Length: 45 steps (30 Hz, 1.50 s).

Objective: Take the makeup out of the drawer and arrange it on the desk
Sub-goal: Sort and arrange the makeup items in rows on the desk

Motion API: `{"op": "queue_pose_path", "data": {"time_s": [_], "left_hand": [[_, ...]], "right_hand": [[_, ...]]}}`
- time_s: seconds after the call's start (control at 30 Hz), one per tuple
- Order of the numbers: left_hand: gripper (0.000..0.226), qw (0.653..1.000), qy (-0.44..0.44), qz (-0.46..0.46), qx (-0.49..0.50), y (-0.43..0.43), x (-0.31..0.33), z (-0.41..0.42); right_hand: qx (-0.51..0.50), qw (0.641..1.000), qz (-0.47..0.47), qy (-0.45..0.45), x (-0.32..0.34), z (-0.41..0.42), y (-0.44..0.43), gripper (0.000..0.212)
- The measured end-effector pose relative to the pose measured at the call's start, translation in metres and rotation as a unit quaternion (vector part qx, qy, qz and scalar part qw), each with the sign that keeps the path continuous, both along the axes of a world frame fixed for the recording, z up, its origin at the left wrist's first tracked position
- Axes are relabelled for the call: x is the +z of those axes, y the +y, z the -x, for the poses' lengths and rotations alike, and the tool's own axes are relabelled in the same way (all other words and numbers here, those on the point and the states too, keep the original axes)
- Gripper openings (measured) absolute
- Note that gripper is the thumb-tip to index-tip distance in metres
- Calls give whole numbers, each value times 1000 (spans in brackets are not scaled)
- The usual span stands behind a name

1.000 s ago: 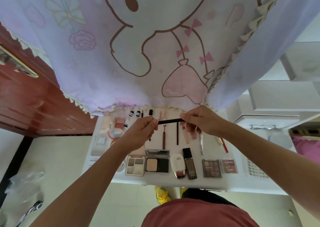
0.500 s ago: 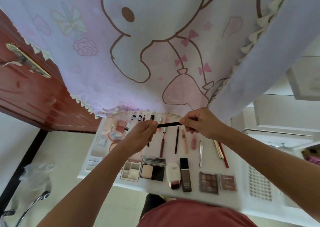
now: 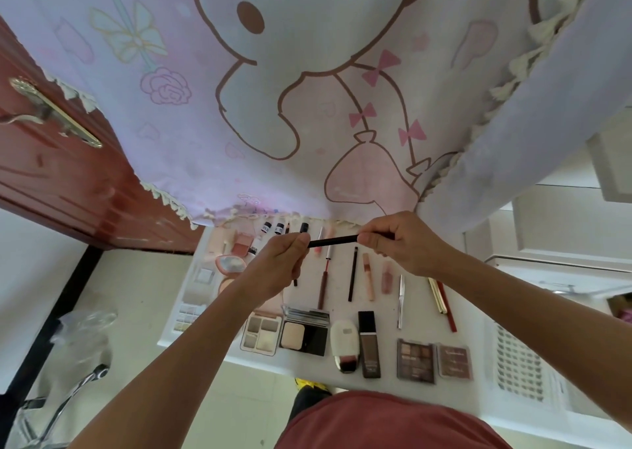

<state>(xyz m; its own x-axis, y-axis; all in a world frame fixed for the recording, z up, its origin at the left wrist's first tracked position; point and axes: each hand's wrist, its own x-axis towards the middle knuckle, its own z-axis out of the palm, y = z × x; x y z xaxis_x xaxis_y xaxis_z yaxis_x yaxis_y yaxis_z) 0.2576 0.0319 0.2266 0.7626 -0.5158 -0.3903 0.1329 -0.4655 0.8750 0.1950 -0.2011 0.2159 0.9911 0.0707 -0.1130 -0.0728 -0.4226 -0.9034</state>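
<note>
Curtain hem drapes onto the desk back edge and blocks the rear. Left hand and right hand pinch a black pencil crosswise above the back rows. Tubes and palettes are packed with narrow gaps. Bare strip between red pencil and basket.

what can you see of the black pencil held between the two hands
The black pencil is a slim, matte dark stick. It is held in the air above the white desk, almost level, with its right end a little higher. The left hand pinches one end and the right hand pinches the other, so both tips are hidden. Only the middle stretch shows, and no cap seam can be made out. It touches nothing but the fingers.
</note>
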Motion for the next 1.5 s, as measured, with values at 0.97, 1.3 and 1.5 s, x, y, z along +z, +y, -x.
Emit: {"op": "queue_pose_path", "data": {"time_s": [0.97,1.3,1.5], "left_hand": [[42,998,27,-37,-34,-20,7,3],[46,997,64,-46,-24,-18,6,4],[42,996,86,-16,-23,-11,3,0]], "right_hand": [[166,947,273,-12,7,3,10,26],[170,914,361,-72,-6,2,10,39],[111,974,194,26,-4,4,4,36]]}}
